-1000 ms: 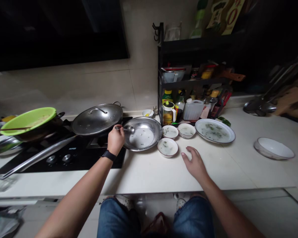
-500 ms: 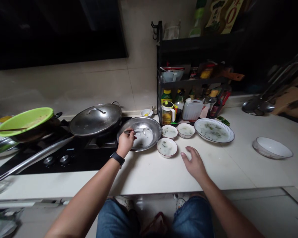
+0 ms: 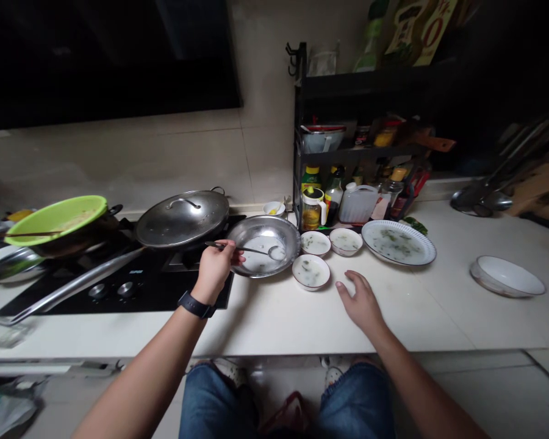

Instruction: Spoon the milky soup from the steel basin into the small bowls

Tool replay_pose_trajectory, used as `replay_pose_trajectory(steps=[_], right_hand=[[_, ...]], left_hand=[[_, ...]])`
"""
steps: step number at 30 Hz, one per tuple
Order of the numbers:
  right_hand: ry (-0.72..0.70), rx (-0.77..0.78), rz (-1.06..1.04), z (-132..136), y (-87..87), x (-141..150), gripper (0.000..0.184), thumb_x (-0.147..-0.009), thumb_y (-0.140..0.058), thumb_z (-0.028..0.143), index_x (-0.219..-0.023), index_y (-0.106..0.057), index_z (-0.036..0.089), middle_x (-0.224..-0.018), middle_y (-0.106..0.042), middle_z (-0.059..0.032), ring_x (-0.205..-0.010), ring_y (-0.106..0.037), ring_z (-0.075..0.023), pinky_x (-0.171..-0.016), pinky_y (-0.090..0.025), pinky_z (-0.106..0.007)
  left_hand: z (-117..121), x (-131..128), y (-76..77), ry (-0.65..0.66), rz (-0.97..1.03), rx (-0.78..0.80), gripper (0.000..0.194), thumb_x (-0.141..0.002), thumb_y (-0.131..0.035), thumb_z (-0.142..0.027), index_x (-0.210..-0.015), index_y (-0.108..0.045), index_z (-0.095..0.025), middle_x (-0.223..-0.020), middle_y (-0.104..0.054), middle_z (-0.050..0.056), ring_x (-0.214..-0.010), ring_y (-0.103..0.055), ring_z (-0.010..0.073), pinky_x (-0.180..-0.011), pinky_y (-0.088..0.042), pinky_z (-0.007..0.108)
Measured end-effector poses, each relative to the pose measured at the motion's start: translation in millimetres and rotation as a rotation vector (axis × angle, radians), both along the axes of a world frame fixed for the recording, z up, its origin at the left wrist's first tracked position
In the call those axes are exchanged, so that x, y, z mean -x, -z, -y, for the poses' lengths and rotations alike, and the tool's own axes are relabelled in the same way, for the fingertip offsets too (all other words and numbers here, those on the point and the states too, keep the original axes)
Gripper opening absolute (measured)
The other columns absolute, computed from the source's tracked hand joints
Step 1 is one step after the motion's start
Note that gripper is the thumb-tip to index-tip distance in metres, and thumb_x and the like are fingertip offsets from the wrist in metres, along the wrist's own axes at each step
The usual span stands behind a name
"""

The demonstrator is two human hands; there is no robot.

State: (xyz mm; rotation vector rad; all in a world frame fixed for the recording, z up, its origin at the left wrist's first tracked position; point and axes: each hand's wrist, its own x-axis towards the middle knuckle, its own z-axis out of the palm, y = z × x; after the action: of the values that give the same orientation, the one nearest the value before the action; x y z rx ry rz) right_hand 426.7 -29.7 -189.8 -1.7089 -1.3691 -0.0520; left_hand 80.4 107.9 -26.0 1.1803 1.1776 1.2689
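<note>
My left hand grips the long handle of a metal spoon, whose bowl rests inside a wide steel basin holding a thin white residue. My right hand lies open on the white countertop, holding nothing. Nearest to it is a small white bowl of cloudy liquid with green bits. Two similar small bowls stand behind it, and beyond them lies a blue-rimmed white plate with the same cloudy residue.
To the left, a black gas hob carries a lidded wok and a green bowl tilted on a pan. A black shelf rack of bottles stands against the wall. A white bowl sits at the far right.
My left hand has drawn back left of the basin's rim, and the spoon now reaches across the basin to its far right side. My right hand has barely moved.
</note>
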Motion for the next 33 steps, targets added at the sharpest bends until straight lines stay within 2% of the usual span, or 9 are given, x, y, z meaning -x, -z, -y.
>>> replay_pose_trajectory(steps=[7, 10, 14, 18, 21, 24, 26, 30, 33], right_hand=[[0.000, -0.007, 0.010, 1, -0.9, 0, 0.047, -0.098, -0.054, 0.059, -0.118, -0.064, 0.018, -0.123, -0.069, -0.0199, -0.118, -0.065, -0.0346, -0.106, -0.053, -0.056], [-0.004, -0.006, 0.007, 1, -0.6, 0, 0.047, -0.098, -0.055, 0.059, -0.119, -0.063, 0.018, -0.124, -0.069, -0.0202, -0.118, -0.065, -0.0346, -0.105, -0.053, -0.057], [-0.008, -0.003, 0.006, 1, 0.0, 0, 0.046, -0.098, -0.055, 0.057, -0.120, -0.064, 0.018, -0.125, -0.069, -0.0204, -0.118, -0.065, -0.0346, -0.106, -0.053, -0.057], [0.004, -0.004, 0.002, 1, -0.1, 0, 0.045, -0.098, -0.055, 0.057, -0.120, -0.064, 0.019, -0.125, -0.068, -0.0199, -0.119, -0.064, -0.0346, -0.107, -0.052, -0.057], [0.002, -0.009, 0.004, 1, -0.8, 1, 0.047, -0.098, -0.054, 0.058, -0.119, -0.064, 0.018, -0.124, -0.069, -0.0204, -0.119, -0.064, -0.0348, -0.106, -0.053, -0.057], [-0.001, -0.009, 0.003, 1, -1.3, 1, 0.047, -0.098, -0.054, 0.058, -0.119, -0.064, 0.017, -0.124, -0.069, -0.0208, -0.120, -0.064, -0.0350, -0.107, -0.052, -0.057], [-0.002, -0.007, 0.003, 1, -1.3, 1, 0.047, -0.098, -0.054, 0.058, -0.120, -0.064, 0.018, -0.124, -0.069, -0.0206, -0.121, -0.064, -0.0349, -0.107, -0.052, -0.057], [-0.003, -0.005, 0.004, 2, -0.7, 0, 0.046, -0.098, -0.055, 0.058, -0.120, -0.065, 0.019, -0.125, -0.069, -0.0197, -0.120, -0.064, -0.0345, -0.107, -0.052, -0.057], [-0.006, -0.006, 0.008, 2, 0.1, 0, 0.046, -0.098, -0.055, 0.058, -0.120, -0.064, 0.018, -0.124, -0.069, -0.0196, -0.120, -0.064, -0.0344, -0.107, -0.052, -0.057]], left_hand=[[19, -14, -27.3, 0.077, 0.015, -0.081, 0.037, -0.080, -0.075, -0.042, -0.098, -0.059, -0.014, -0.072, -0.074, 0.006, -0.059, -0.073, 0.0215, -0.058, -0.060, 0.033], [29, -26, -27.7, 0.118, 0.014, -0.096, 0.039, -0.081, -0.076, -0.045, -0.098, -0.059, -0.015, -0.073, -0.073, 0.006, -0.061, -0.075, 0.0230, -0.057, -0.060, 0.033], [45, -42, -17.8, 0.171, -0.074, -0.165, 0.037, -0.088, -0.071, -0.047, -0.102, -0.061, -0.015, -0.073, -0.073, 0.006, -0.060, -0.074, 0.0226, -0.057, -0.061, 0.033], [64, -48, -5.2, 0.259, -0.299, -0.403, 0.025, -0.100, -0.058, -0.039, -0.106, -0.066, -0.016, -0.076, -0.074, 0.006, -0.066, -0.075, 0.0207, -0.063, -0.061, 0.030], [78, -46, 0.4, 0.320, -0.504, -0.757, 0.016, -0.101, -0.055, -0.024, -0.112, -0.067, -0.018, -0.090, -0.077, 0.009, -0.080, -0.077, 0.0210, -0.074, -0.062, 0.031], [87, -42, 5.3, 0.406, -0.661, -1.131, 0.028, -0.098, -0.053, -0.010, -0.122, -0.063, -0.017, -0.105, -0.078, 0.015, -0.095, -0.077, 0.0237, -0.082, -0.062, 0.034], [91, -41, 9.8, 0.496, -0.744, -1.275, 0.035, -0.097, -0.050, -0.008, -0.129, -0.061, -0.016, -0.111, -0.077, 0.018, -0.098, -0.076, 0.0245, -0.082, -0.063, 0.035], [91, -38, 18.5, 0.549, -0.783, -1.343, 0.041, -0.097, -0.049, -0.009, -0.136, -0.059, -0.018, -0.114, -0.077, 0.018, -0.097, -0.077, 0.0236, -0.081, -0.064, 0.035], [80, -30, 19.9, 0.360, -0.681, -1.229, 0.036, -0.096, -0.054, -0.010, -0.130, -0.063, -0.020, -0.111, -0.078, 0.016, -0.101, -0.077, 0.0240, -0.087, -0.062, 0.035]])
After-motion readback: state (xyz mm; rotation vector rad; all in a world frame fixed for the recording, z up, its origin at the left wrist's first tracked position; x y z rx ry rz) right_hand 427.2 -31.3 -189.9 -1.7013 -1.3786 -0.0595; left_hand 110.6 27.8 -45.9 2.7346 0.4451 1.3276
